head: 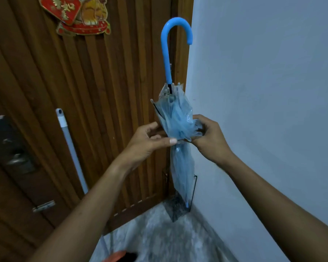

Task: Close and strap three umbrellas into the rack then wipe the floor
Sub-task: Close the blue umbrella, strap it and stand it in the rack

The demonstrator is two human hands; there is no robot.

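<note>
Two forearms reach in; the left hand (150, 142) and right hand (210, 140) curl around and pinch the bunched middle of the upright blue umbrella (178, 120). Its tip stands in the partly hidden wire rack (180, 207). Left of the umbrella are a ribbed door (102, 91) and a pale pole (72, 148). An orange object (116, 257) is cut off below.

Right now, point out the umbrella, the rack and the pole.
Umbrella (167, 59), head view, on the straight part of its blue handle.
Rack (176, 207), head view, on its dark mesh wall near the floor.
Pole (72, 148), head view, partway down its pale shaft.
</note>
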